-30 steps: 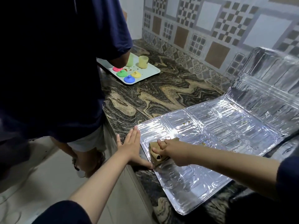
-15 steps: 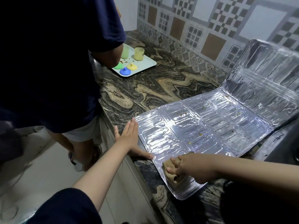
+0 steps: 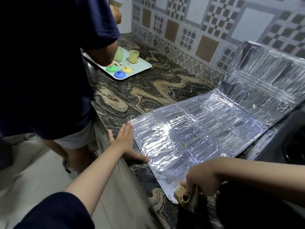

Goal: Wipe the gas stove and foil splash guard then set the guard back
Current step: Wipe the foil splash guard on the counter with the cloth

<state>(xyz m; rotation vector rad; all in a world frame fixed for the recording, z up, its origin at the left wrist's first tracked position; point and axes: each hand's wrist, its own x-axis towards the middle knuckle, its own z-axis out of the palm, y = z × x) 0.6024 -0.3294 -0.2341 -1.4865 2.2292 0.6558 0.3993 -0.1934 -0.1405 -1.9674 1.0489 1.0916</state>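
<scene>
The foil splash guard [image 3: 189, 138] lies flat on the marbled countertop [image 3: 148, 93], its far panel folded up against the tiled wall. Small brown and yellow specks dot its middle. My left hand [image 3: 123, 141] lies flat with straight fingers at the guard's left edge, the thumb touching the foil. My right hand [image 3: 200, 179] grips a tan cloth [image 3: 186, 196] at the guard's near corner. The dark gas stove [image 3: 283, 146] shows at the right edge, mostly out of view.
Another person in a dark shirt [image 3: 49, 63] stands close at the left beside the counter. A pale tray [image 3: 143, 65] at the back holds two small cups and coloured lids. The counter's front edge runs below my left hand.
My right hand has dragged the cloth from the guard's left middle toward me, down to its near corner. My left hand has stayed pressed at the guard's left edge.
</scene>
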